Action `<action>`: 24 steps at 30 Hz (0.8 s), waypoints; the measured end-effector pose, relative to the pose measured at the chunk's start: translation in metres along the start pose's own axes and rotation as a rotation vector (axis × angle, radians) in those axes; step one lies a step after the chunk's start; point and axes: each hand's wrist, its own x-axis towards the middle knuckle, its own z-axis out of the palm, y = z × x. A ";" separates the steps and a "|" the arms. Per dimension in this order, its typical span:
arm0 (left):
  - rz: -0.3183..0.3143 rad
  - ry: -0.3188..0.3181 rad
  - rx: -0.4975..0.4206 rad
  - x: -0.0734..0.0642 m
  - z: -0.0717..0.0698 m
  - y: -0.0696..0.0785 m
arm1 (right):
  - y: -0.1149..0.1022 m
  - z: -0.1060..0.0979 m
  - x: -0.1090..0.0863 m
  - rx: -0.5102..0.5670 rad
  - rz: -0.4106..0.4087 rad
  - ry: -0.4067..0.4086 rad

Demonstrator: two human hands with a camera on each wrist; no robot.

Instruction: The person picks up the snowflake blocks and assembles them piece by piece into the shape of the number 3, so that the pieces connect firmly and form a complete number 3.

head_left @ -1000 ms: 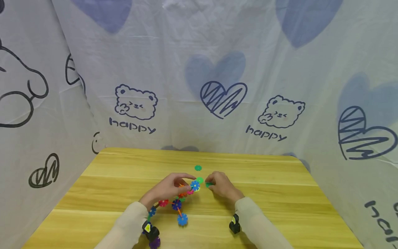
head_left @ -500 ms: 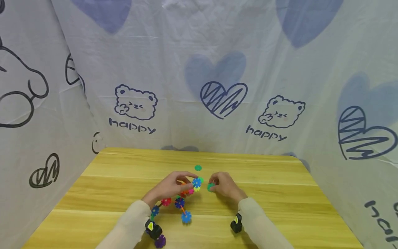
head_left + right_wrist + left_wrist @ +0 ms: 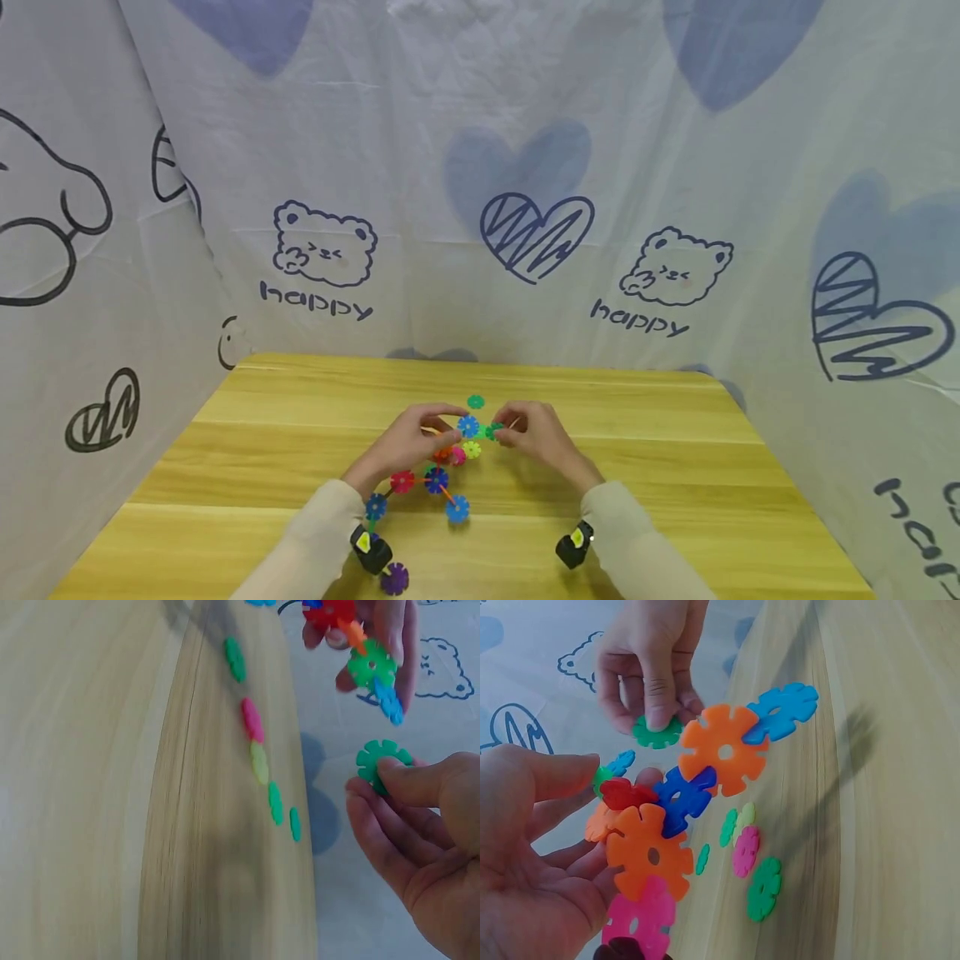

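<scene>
My left hand (image 3: 405, 442) grips a chain of interlocking notched plastic discs in mixed colours. Orange discs (image 3: 651, 851), a dark blue disc (image 3: 681, 799) and a red disc (image 3: 628, 793) join in the left wrist view. At the chain's end, a light green disc (image 3: 372, 666) under the left fingertips bears a blue disc (image 3: 468, 427). Between thumb and fingers my right hand (image 3: 536, 429) pinches a single green disc (image 3: 381, 761), close beside that end. In the right wrist view a gap shows between this disc and the blue one. Both hands are raised over the table.
Loose discs lie on the wooden table (image 3: 675, 467) below the hands, among them a pink disc (image 3: 745, 851), a yellow disc (image 3: 259, 763) and a green disc (image 3: 476, 402). The chain trails toward the left forearm, near a purple disc (image 3: 394, 578). A printed curtain (image 3: 420, 275) borders the table.
My right hand has moved left with the green disc, closer to the chain's end. My left hand has risen slightly, and the chain has shifted a little to the right.
</scene>
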 end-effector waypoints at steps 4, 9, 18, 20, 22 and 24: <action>0.000 0.011 -0.017 0.000 0.002 -0.001 | -0.008 0.004 -0.002 -0.024 -0.071 0.056; -0.015 0.027 -0.028 0.000 0.003 0.000 | -0.016 0.008 -0.002 -0.065 -0.109 0.113; -0.020 0.044 -0.042 0.001 0.003 0.000 | -0.020 0.012 -0.003 -0.077 -0.112 0.194; -0.018 0.041 -0.046 0.001 0.004 -0.001 | -0.020 0.013 -0.003 -0.079 -0.116 0.201; -0.017 0.039 -0.048 0.002 0.004 -0.001 | -0.021 0.013 -0.003 -0.080 -0.126 0.204; -0.017 0.041 -0.047 0.002 0.004 -0.002 | -0.020 0.014 -0.003 -0.080 -0.135 0.205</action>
